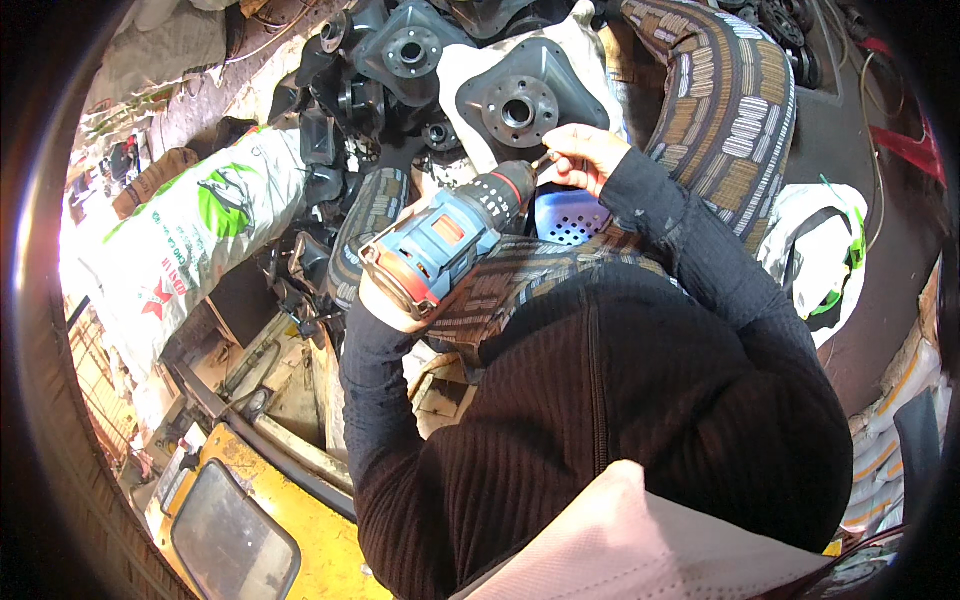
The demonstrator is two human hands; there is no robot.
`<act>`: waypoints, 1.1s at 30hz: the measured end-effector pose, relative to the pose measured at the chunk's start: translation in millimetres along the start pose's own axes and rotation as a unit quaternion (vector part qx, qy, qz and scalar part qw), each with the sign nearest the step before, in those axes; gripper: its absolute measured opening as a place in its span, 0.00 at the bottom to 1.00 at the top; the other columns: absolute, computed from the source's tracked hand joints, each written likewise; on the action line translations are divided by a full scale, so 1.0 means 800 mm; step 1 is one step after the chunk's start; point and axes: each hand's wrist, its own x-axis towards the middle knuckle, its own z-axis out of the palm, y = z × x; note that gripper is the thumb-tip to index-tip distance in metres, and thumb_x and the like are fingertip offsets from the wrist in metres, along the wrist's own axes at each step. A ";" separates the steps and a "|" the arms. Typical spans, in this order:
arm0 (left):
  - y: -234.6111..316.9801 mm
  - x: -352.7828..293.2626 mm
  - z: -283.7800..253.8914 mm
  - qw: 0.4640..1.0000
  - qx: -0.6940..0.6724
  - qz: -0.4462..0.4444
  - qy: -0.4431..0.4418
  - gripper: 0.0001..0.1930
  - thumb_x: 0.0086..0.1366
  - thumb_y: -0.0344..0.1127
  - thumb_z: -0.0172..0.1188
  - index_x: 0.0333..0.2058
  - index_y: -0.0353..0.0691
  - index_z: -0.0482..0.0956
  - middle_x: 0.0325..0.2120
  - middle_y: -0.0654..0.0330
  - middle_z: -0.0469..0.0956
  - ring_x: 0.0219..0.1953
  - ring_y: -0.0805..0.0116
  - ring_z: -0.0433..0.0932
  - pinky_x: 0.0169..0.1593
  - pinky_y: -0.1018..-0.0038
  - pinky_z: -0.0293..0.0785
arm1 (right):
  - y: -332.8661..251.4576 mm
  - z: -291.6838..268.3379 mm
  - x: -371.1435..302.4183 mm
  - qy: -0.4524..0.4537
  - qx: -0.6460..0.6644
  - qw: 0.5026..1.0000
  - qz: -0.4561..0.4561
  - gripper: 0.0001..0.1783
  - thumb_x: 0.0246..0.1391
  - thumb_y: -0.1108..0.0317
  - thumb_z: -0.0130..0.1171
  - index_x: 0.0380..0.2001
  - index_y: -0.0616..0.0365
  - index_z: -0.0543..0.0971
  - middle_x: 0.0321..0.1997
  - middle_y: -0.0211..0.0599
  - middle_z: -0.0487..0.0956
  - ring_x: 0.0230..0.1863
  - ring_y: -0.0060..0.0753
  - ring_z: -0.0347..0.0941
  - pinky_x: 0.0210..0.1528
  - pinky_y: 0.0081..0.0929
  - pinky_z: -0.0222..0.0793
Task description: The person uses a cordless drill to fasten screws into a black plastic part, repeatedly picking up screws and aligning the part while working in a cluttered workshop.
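My left hand is wrapped round a blue, red and black cordless drill. Its chuck points up and to the right. Close to the chuck, my right hand pinches a small, thin piece at the drill's tip; whether it is a bit or a screw I cannot make out. Just beyond both hands lies a black square-based part with a round flange, a centre hole and smaller holes around it. Under that part is a white sack. A purple perforated plastic piece shows below my right hand.
Several similar black parts are heaped at the far left. A white and green printed sack lies to the left, above a yellow machine panel. To the right is a white and green bag. My patterned trouser legs frame the work.
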 end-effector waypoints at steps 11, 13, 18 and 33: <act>-0.007 -0.005 0.001 0.999 0.013 0.035 0.019 0.21 0.49 0.33 0.65 0.43 0.40 0.74 0.38 0.56 0.77 0.40 0.57 0.77 0.48 0.65 0.71 | -0.002 0.001 0.000 -0.004 -0.004 1.000 -0.008 0.11 0.52 0.68 0.59 0.37 0.62 0.75 0.30 0.32 0.76 0.27 0.18 0.74 0.36 0.20 0.77; -0.004 -0.007 0.002 0.999 -0.028 -0.016 0.008 0.19 0.49 0.34 0.64 0.42 0.41 0.75 0.39 0.56 0.77 0.42 0.58 0.76 0.49 0.64 0.70 | -0.002 0.001 0.001 0.007 -0.021 1.000 -0.015 0.11 0.52 0.69 0.59 0.37 0.62 0.75 0.30 0.34 0.77 0.27 0.18 0.74 0.35 0.20 0.78; 0.010 -0.005 0.016 0.998 -0.037 -0.020 0.048 0.23 0.48 0.34 0.65 0.44 0.39 0.73 0.37 0.56 0.77 0.40 0.58 0.76 0.47 0.67 0.71 | 0.002 -0.001 0.006 0.054 -0.039 0.998 0.001 0.10 0.52 0.69 0.59 0.36 0.63 0.75 0.30 0.35 0.77 0.28 0.19 0.75 0.34 0.19 0.78; 0.002 0.008 0.008 0.999 0.024 -0.010 0.040 0.20 0.50 0.36 0.65 0.42 0.39 0.74 0.38 0.56 0.76 0.41 0.57 0.76 0.47 0.63 0.71 | -0.003 0.004 0.008 0.019 -0.016 0.997 -0.074 0.13 0.52 0.66 0.60 0.37 0.63 0.75 0.30 0.34 0.76 0.30 0.23 0.75 0.35 0.20 0.76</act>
